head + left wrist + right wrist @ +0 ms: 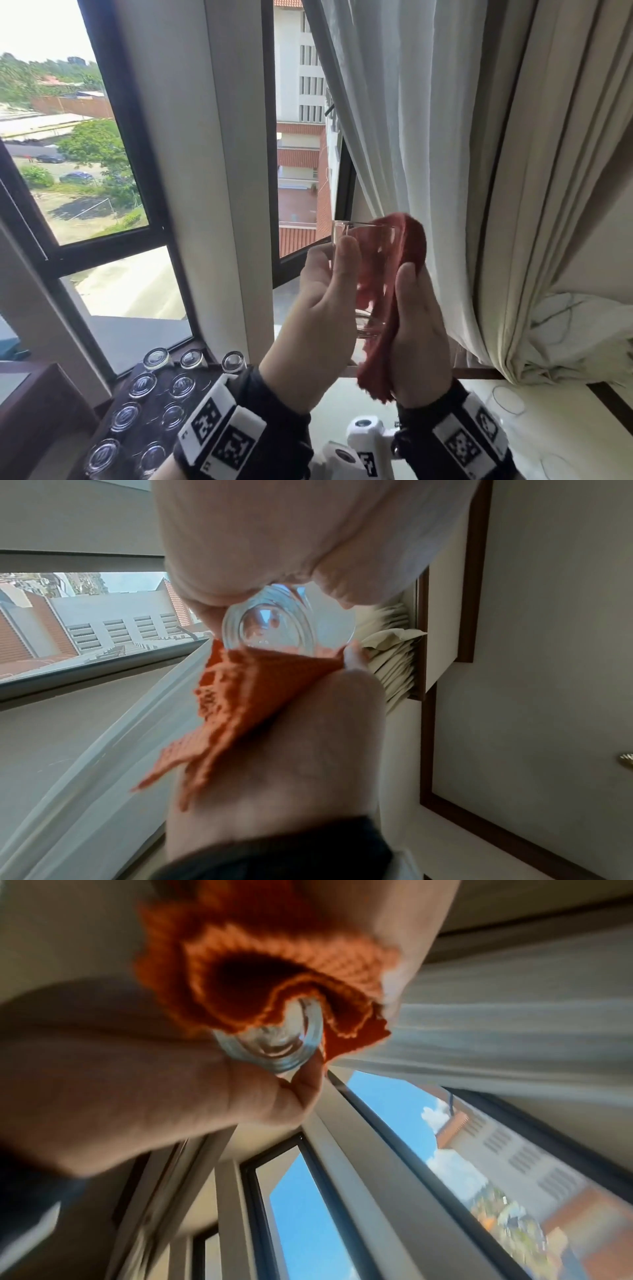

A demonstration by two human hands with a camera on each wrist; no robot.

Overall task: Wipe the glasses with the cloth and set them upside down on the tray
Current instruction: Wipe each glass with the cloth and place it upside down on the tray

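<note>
I hold a clear glass (367, 322) up in front of the window, mouth upward. My left hand (323, 294) grips it from the left, thumb on the near wall. My right hand (419, 335) holds a red-orange cloth (412, 240) that wraps the glass's right side and folds over its rim. In the left wrist view the glass's base (274, 628) shows between my left hand (274, 534) and the cloth (246, 696). The right wrist view shows the cloth (274, 947) bunched around the glass (274, 1045). A dark tray (156, 401) at lower left carries several upturned glasses (142, 384).
A window frame (274, 137) and white wall pillar stand straight ahead. Sheer and cream curtains (496, 171) hang close on the right. Below them a pale tabletop (462, 394) holds two more clear glasses (508, 399).
</note>
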